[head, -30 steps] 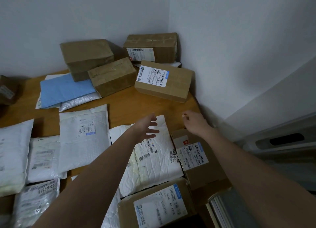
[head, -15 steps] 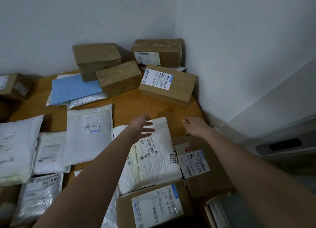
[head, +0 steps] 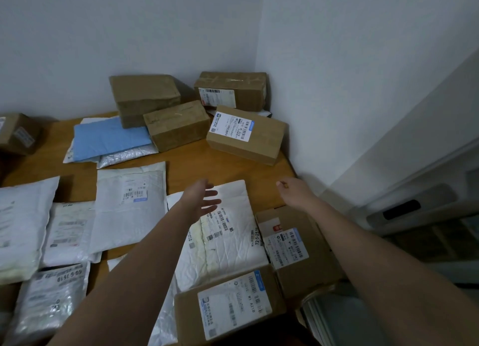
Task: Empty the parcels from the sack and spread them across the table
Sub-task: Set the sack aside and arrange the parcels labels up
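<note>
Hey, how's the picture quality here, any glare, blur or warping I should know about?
Head view: dim, flat room light; soft shadows behind the boxes by the wall; faint sheen on the silver mailer; wide-angle bending at the edges; label print too small to read.

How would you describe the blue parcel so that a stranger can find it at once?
Start at the corner of the walls, where brown boxes crowd the far end of the wooden table. Left of them lies the blue parcel, flat on pale mailers. It is the only blue one.
</note>
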